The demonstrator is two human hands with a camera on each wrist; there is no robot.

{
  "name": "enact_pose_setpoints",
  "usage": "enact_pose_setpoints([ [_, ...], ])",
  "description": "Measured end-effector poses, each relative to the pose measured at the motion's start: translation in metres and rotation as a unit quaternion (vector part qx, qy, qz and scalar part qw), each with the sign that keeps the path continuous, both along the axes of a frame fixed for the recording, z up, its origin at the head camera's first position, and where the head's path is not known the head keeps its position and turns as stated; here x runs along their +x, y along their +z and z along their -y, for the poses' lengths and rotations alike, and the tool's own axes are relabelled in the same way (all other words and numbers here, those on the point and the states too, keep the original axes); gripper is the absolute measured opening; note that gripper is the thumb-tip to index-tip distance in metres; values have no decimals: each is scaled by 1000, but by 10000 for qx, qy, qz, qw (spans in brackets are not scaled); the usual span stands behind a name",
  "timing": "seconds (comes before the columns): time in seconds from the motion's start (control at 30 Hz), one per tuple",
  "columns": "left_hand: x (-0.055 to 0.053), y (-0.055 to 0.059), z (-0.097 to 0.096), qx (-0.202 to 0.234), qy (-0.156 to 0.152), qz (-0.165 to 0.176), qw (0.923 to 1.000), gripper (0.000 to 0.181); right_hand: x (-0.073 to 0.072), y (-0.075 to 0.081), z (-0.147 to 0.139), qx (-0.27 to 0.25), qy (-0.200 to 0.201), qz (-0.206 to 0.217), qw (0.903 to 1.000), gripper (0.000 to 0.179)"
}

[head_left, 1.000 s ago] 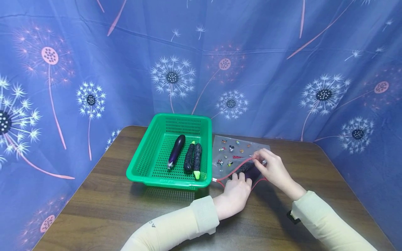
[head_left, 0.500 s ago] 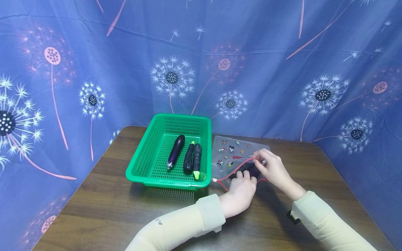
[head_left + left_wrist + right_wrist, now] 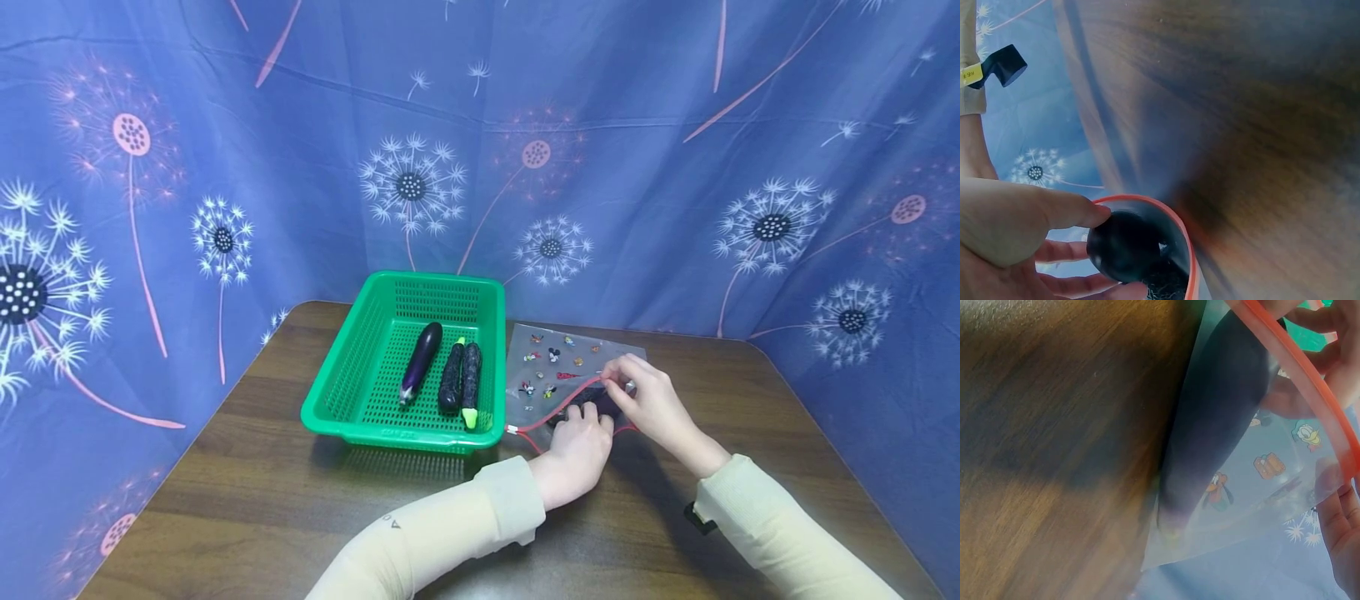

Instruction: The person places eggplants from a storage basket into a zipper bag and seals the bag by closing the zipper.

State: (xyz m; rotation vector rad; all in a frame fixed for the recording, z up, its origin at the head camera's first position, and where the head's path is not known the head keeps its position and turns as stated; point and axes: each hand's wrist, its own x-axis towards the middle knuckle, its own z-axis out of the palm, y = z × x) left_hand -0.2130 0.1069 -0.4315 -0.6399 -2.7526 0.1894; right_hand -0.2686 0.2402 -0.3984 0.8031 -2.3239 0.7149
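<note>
My left hand [image 3: 576, 454] reaches into the mouth of a clear zip bag [image 3: 525, 362] with a red zip edge and cartoon prints. It grips a smooth dark purple eggplant [image 3: 1124, 247], thumb on one side and fingers on the other. Seen from the right wrist, most of that eggplant [image 3: 1216, 412] lies inside the bag, its far end close to the bottom corner. Beside it in the bag is a dark wrinkled vegetable [image 3: 1167, 281], partly hidden. My right hand [image 3: 648, 400] pinches the red zip edge [image 3: 1310, 375] and holds the mouth apart.
Left of the bag stands a green perforated basket [image 3: 405, 435], holding a smooth eggplant [image 3: 422, 360] and two dark wrinkled vegetables [image 3: 470, 379] with green tips. A white slider [image 3: 512, 429] sits at the zip's end by the basket. A blue dandelion-print cloth [image 3: 637, 167] hangs behind the wooden table [image 3: 247, 467].
My left hand has moved right and slightly forward, pushing the eggplant deeper into the bag, and less of it shows. The right hand stays at the zip edge.
</note>
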Motion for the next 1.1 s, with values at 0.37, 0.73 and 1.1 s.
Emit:
enact_pose_setpoints([
  [0.37,-4,2,-1,23,-61,166,9998,14,0,-1,-1,5,10,-34,10000,20],
  [0.73,7,11,9,-134,-159,411,9989,25,1,-2,-1,45,-45,20,10000,22],
  [1.1,21,32,29,-283,-502,665,9961,31,2,-3,-1,48,-54,-34,10000,22],
])
